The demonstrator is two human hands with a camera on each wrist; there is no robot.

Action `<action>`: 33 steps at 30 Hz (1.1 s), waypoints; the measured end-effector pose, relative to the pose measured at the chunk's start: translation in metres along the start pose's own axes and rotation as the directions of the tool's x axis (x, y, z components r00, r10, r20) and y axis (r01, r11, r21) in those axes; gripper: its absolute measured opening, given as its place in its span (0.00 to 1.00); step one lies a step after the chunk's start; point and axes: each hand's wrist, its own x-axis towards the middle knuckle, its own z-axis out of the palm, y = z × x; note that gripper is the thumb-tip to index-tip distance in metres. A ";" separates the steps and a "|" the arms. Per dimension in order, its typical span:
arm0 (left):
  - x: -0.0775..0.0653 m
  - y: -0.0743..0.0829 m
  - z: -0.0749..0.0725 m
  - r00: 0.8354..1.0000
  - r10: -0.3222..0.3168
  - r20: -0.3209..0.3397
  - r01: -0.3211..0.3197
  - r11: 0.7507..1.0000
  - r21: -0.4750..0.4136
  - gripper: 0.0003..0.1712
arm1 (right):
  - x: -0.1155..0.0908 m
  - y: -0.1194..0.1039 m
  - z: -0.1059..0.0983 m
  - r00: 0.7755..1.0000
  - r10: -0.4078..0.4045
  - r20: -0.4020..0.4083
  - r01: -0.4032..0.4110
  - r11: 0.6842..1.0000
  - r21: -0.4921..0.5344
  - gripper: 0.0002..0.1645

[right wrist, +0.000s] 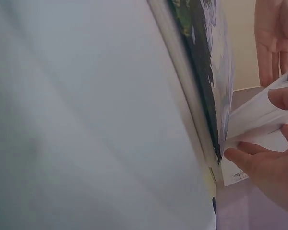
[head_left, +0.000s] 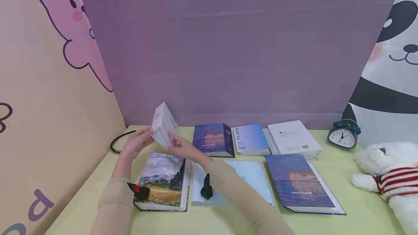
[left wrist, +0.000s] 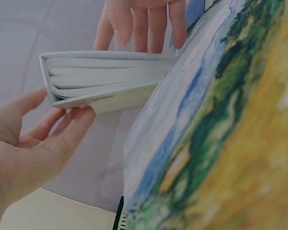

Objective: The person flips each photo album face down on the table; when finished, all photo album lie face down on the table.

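Note:
A thick white photo album [head_left: 162,119] stands tilted above the back left of the table, between both hands. My left hand [head_left: 134,143] holds it at the spine side; in the left wrist view, its fingers [left wrist: 79,125] lie against the spine and one cover of the album [left wrist: 115,76]. From the other side my right hand [head_left: 187,151] grips its lower edge, with thumb and fingers on opposite faces in the right wrist view. Below the hands lies a photo album with a painted landscape cover [head_left: 161,178].
A light blue album [head_left: 254,182] lies partly under the right forearm. Behind are a sunset-cover album [head_left: 209,139], a blue Polaroid album [head_left: 251,137] and white albums [head_left: 294,137]. Another sunset-cover album [head_left: 300,184], an alarm clock [head_left: 343,135] and a plush bear [head_left: 392,173] are rightward; a black headband [head_left: 114,144] lies left.

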 end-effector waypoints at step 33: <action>0.008 -0.001 0.017 0.989 0.076 -0.123 -0.065 0.993 0.095 0.24 | 0.002 -0.019 -0.006 0.977 -0.168 -0.129 0.160 0.984 -0.073 0.42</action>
